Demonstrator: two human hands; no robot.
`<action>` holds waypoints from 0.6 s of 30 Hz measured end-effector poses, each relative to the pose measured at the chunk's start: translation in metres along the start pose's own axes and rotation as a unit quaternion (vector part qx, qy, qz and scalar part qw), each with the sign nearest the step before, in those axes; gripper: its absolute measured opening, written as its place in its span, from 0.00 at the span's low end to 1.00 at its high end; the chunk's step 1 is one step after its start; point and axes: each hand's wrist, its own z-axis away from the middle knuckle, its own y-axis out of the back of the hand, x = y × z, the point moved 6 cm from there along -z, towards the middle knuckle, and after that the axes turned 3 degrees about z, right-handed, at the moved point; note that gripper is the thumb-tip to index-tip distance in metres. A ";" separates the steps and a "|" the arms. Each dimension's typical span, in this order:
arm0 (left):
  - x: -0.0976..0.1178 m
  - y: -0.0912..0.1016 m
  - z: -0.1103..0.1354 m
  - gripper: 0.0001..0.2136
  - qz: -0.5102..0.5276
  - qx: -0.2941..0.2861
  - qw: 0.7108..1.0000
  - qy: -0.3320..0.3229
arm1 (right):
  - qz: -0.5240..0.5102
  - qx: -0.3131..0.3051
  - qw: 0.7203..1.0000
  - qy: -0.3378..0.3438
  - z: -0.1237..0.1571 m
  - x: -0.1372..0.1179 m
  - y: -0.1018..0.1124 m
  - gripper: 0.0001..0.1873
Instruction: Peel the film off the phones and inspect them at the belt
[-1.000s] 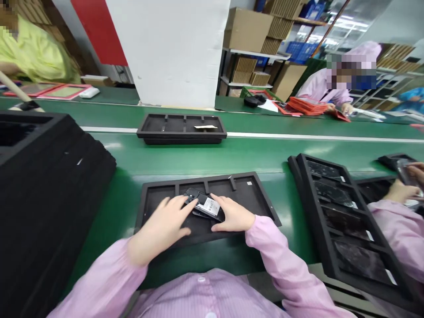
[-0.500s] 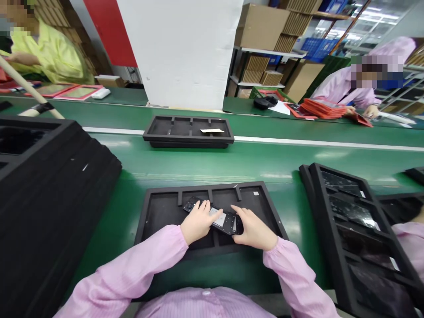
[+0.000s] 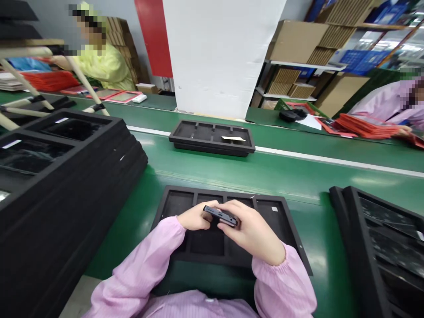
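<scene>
A black phone (image 3: 221, 215) is held edge-on between both my hands, just above a black foam tray (image 3: 285, 221) with several compartments. My left hand (image 3: 195, 219) pinches the phone's left end, fingers closed round it. My right hand (image 3: 253, 232) wraps the right end from above. The tray lies on the green conveyor belt (image 3: 232, 170) right in front of me, and its visible compartments hold nothing.
A tall stack of black foam trays (image 3: 59, 176) stands at my left. Another tray stack holding phones (image 3: 380, 238) sits at the right. A further tray (image 3: 212, 138) lies across the belt. Two people work on the far side; cardboard boxes fill shelves behind.
The phone lay flat in the tray under my hands; now both hands have lifted it and turned it on edge. The camera view has swung to the left.
</scene>
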 end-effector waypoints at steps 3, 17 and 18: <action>-0.009 -0.015 0.015 0.19 -0.016 0.112 0.994 0.002 | 0.056 -0.056 0.994 -0.070 -0.001 0.012 -0.012 0.15; 0.033 -0.017 0.005 0.45 -0.067 0.115 0.980 -0.151 | 0.029 0.006 0.997 -0.066 0.009 -0.004 0.009 0.38; 0.036 -0.014 0.003 0.45 -0.077 0.094 0.977 -0.176 | 0.036 0.025 0.998 -0.054 0.010 -0.001 0.012 0.48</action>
